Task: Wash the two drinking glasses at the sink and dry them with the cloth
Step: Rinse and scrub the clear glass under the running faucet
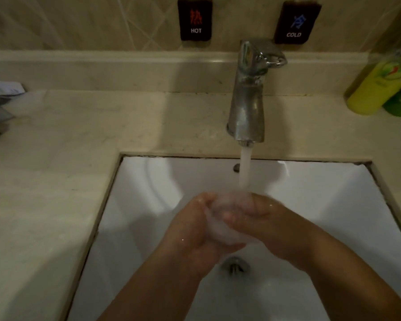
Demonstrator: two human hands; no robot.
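Glass (220, 224), wet under the tap's stream (245, 172) over the sink (333, 193), looks slick, rigid and breakable, so left hand (195, 230) and right hand (262, 218) wrap its sides with fingers curled around it.

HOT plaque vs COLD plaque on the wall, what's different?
The HOT plaque sits left of the tap and shows a red symbol; the COLD plaque sits right of it, just above the tap's top, and shows a blue symbol. HOT hangs about square, COLD tilts slightly. Both are dark, similar in size, with white English lettering, fixed to the tiled wall.
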